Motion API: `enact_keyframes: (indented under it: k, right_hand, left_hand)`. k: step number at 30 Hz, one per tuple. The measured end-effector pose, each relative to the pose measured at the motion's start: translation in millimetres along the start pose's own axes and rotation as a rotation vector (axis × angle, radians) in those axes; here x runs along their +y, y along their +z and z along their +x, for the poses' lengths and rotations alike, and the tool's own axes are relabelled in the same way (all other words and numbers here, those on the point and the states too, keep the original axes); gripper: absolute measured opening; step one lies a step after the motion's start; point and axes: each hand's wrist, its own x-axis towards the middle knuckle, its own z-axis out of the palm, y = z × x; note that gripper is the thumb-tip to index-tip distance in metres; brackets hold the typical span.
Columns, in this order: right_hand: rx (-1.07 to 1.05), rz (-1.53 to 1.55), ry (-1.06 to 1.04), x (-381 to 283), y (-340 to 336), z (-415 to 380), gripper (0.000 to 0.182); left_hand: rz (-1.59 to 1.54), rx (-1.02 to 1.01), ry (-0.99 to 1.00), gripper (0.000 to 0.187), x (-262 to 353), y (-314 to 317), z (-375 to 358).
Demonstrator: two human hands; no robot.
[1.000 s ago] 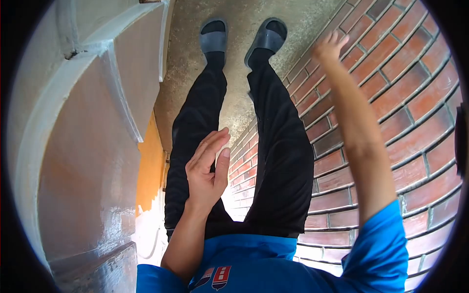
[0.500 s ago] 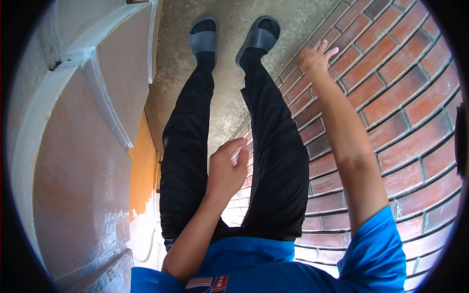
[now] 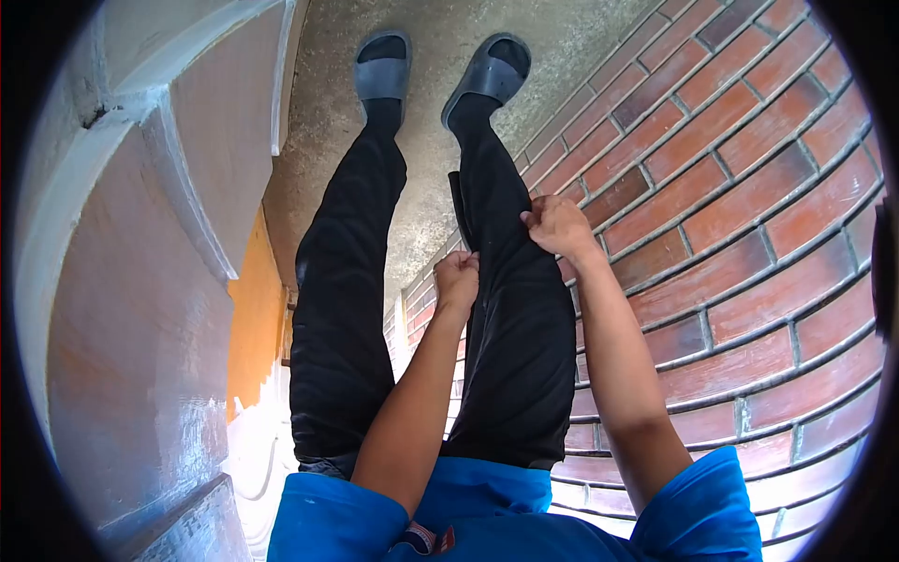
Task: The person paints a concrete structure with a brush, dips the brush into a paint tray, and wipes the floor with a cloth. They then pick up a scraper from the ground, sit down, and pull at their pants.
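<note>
I stand in black trousers (image 3: 342,281), with dark grey slides (image 3: 487,77) over dark socks. My left hand (image 3: 457,279) is closed at the inner side of the right trouser leg, its fingertips pinching the cloth near the knee. On the outer side of that same leg, my right hand (image 3: 559,227) is closed, thumb and fingers gripping the fabric. A loose fold of dark cloth (image 3: 459,201) hangs along the inner edge of the right lower leg. Part of each hand's fingertips is hidden against the cloth.
A red brick wall (image 3: 730,244) rises close on my right. To the left stand pale painted panels (image 3: 140,309) with an orange-yellow panel (image 3: 253,314) beside them. Rough concrete floor (image 3: 421,178) lies underfoot. My blue shirt (image 3: 487,487) shows at the bottom.
My right hand has come away from beside the brick wall to the outer side of the right trouser leg. My left hand has moved forward and closed on the inner side.
</note>
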Motion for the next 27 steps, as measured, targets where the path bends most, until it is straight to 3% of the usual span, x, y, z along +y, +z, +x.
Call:
enact_keyframes:
  k: [3, 6, 20, 22, 26, 27]
  right_hand:
    - [0.007, 0.052, 0.069, 15, -20, -8, 0.028]
    - [-0.057, 0.056, 0.159, 26, -13, -20, 0.027]
    - [0.068, 0.147, 0.245, 9, -7, -25, 0.036]
    - [0.168, 0.150, 0.237, 5, -7, -31, 0.033]
    - [0.436, 0.357, 0.158, -3, 1, -40, 0.019]
    - [0.492, 0.405, 0.110, -5, 2, -43, 0.013]
  left_hand:
    - [-0.019, 0.109, 0.136, 0.011, -1, 1, 0]
    - [-0.010, 0.088, 0.303, 0.014, -3, -4, -4]
    - [0.025, -0.041, 0.098, 0.017, 20, 3, -10]
    - [0.147, -0.083, 0.079, 0.017, 17, -1, -3]
    - [0.261, 0.115, 0.265, 0.020, 18, -6, 7]
    - [0.099, 0.048, 0.263, 0.026, 32, -9, 0]
